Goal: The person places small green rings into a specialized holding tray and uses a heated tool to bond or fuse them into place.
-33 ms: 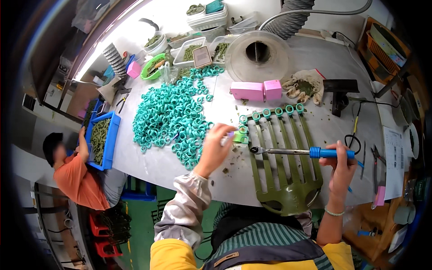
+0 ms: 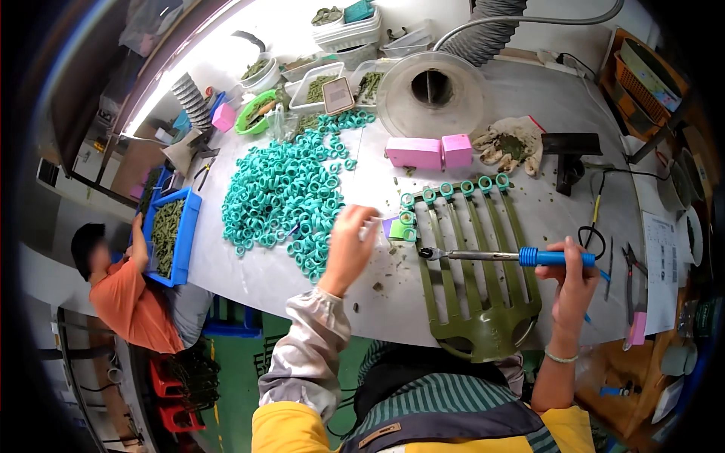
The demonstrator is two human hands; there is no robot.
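Observation:
My right hand (image 2: pixel 572 291) is closed round the blue handle of a soldering iron (image 2: pixel 483 255). Its metal shaft points left across an olive-green rake-shaped frame (image 2: pixel 483 325), the tip over the leftmost bar. Teal rings (image 2: pixel 485 183) stand in a row along the frame's far end, with several more stacked at its left corner. Beside that corner lies a small purple and green block (image 2: pixel 397 229). My left hand (image 2: pixel 347 253) hovers at the right edge of a large heap of teal rings (image 2: pixel 279 196), fingers loosely bent; nothing shows clearly between them.
Pink blocks (image 2: pixel 415 153), a stained glove (image 2: pixel 513 143) and a round clear hood (image 2: pixel 434 94) stand beyond the frame. Pliers (image 2: pixel 633 272) lie at right. Tubs of green pieces (image 2: pixel 321 89) line the back. A person in orange (image 2: pixel 136 302) sits left by a blue crate (image 2: pixel 183 241).
My left hand has moved left, away from the purple and green block and toward the heap of rings, uncovering the block. The right hand and soldering iron have stayed in place.

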